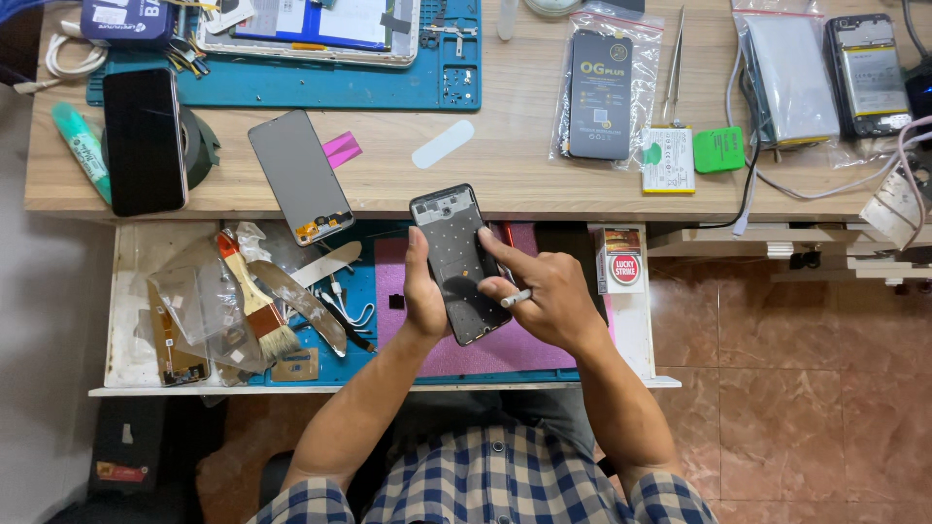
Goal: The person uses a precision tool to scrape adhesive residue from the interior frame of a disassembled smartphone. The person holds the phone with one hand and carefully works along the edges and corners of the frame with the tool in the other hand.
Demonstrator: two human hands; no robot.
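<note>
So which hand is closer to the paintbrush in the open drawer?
Left. The left hand grips the opened phone over the drawer, closer to the paintbrush at its left. The right hand, touching the phone's other side, is farther away.

phone frame (460, 262) over open drawer (126, 291), paintbrush (254, 296) left, desk (505, 165) behind

The desk (505, 165) is pale wood-grain laminate, matt. Along its far edge lies a teal mat (291, 82) that looks rubbery and dull. Near the left edge, a black phone (144, 139) shows glossy glass. Clear plastic bags (607, 82) glint. The phone frame (460, 262) looks dark matt plastic.
</note>
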